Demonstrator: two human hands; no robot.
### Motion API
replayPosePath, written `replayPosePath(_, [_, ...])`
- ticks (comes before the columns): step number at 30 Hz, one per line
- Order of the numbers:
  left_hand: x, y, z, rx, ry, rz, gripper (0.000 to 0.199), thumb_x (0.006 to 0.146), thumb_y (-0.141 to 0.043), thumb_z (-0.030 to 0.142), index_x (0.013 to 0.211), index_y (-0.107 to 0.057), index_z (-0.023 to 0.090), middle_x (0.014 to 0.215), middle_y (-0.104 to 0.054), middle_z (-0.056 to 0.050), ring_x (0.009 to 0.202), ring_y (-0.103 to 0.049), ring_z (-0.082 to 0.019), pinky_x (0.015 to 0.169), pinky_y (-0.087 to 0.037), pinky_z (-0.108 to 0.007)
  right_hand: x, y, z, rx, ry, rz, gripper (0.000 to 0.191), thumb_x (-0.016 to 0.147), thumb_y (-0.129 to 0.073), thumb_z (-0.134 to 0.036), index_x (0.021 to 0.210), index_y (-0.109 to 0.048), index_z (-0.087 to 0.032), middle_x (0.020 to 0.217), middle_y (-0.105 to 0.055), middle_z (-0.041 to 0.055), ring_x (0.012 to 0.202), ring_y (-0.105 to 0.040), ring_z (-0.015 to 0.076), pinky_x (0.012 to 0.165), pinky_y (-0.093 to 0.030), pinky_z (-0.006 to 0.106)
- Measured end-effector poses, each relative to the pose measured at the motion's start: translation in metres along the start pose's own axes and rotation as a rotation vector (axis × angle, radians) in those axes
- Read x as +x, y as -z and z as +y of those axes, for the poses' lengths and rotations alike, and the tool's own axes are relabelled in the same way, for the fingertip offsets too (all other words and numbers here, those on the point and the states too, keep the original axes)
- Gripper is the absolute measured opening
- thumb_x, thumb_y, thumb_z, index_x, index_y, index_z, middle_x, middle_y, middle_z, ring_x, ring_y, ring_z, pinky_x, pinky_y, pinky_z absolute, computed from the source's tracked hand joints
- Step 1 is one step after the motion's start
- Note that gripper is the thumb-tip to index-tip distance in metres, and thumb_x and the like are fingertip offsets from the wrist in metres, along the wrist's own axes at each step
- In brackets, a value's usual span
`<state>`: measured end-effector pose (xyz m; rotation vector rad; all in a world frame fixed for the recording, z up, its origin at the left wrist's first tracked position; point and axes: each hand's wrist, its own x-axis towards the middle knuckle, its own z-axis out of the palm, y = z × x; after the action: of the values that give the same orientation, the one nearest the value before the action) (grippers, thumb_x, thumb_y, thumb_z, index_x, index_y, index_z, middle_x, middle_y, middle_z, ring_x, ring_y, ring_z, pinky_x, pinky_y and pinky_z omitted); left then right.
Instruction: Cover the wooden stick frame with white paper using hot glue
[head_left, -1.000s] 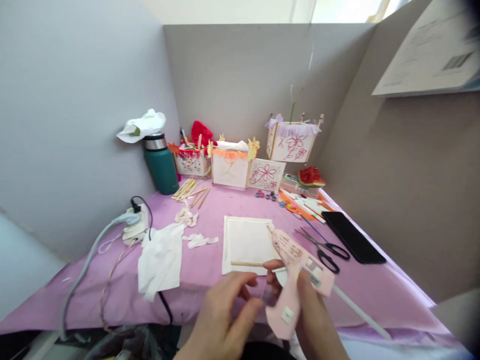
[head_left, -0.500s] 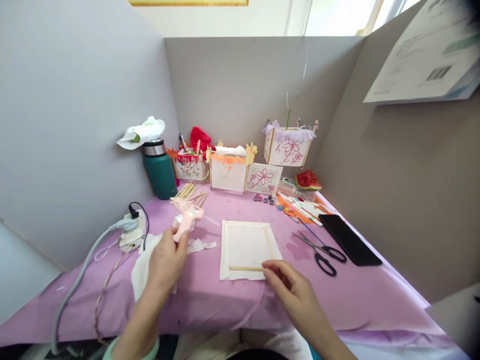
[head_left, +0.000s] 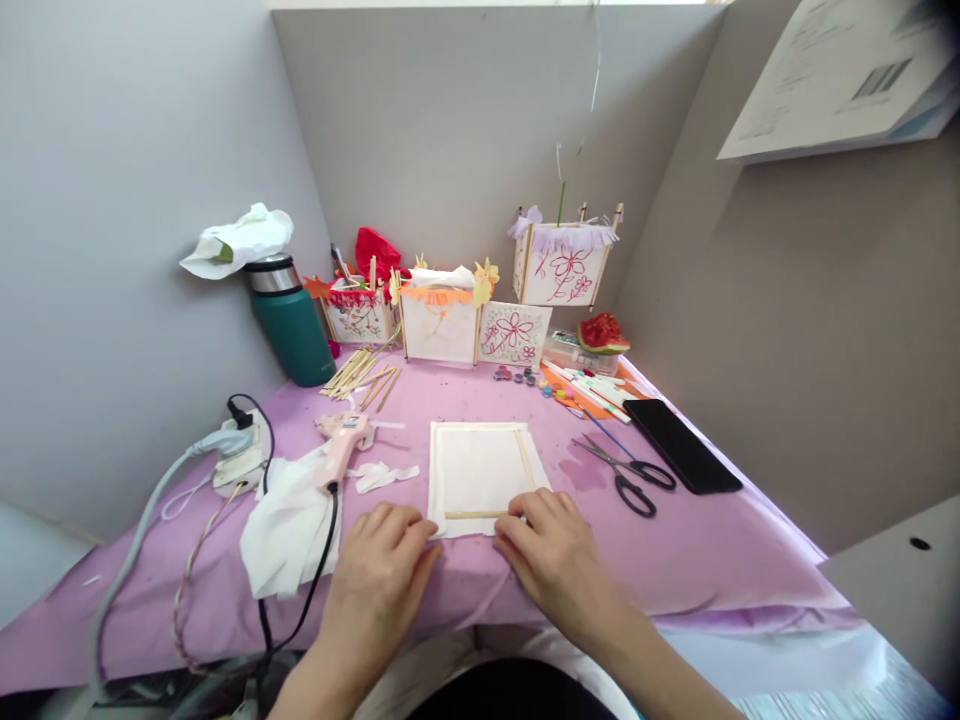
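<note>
A white sheet (head_left: 480, 468), which looks like cloth or paper, lies flat with thin wooden sticks along its edges. My left hand (head_left: 381, 560) is at its front left corner, fingertips closed on the edge. Toward the front right, my right hand (head_left: 555, 555) has its fingers closed at the right end of the front wooden stick (head_left: 472, 515). Left of the sheet, a pink hot glue gun (head_left: 345, 445) rests on crumpled white tissue (head_left: 281, 535), touched by neither hand.
Scissors (head_left: 626, 472) and a black phone (head_left: 682, 447) lie to the right. Loose sticks (head_left: 351, 372), a green bottle (head_left: 294, 330) and decorated lanterns (head_left: 439, 325) stand or lie behind. A power strip (head_left: 244, 455) with cables sits at left.
My left hand has let go of the glue gun, now lying on the tissue, and moved right to the sheet's front left corner. My right hand stays at the front stick. The view has tilted down.
</note>
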<state>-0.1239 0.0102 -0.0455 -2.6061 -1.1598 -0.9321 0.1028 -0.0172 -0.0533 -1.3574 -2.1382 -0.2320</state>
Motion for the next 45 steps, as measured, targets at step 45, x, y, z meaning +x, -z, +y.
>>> replayPosePath(45, [0.045, -0.007, -0.009, -0.067, 0.171, -0.313, 0.010, 0.079, -0.051, 0.010, 0.077, -0.057, 0.018, 0.079, -0.061, -0.003, 0.083, -0.053, -0.021, 0.077, -0.038, -0.036, 0.047, -0.007, -0.004, -0.013, -0.144, -0.239, 0.016, 0.084, -0.051, -0.017, 0.074, -0.063, -0.017, 0.077, -0.065, 0.0033, 0.077, -0.056, 0.0165, 0.090, -0.031, 0.036])
